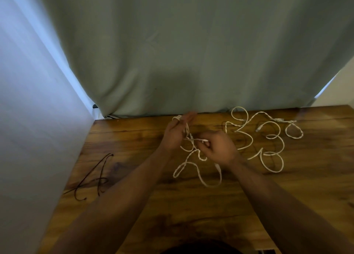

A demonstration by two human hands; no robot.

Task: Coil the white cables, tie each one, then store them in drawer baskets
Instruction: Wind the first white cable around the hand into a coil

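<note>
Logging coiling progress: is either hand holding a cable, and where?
Both hold one white cable: the left hand has a loop over its fingers, the right hand pinches the strand beside it.

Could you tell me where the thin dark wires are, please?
Head view: the thin dark wires lie at the left of the brown wooden table, beside the left forearm.
</note>
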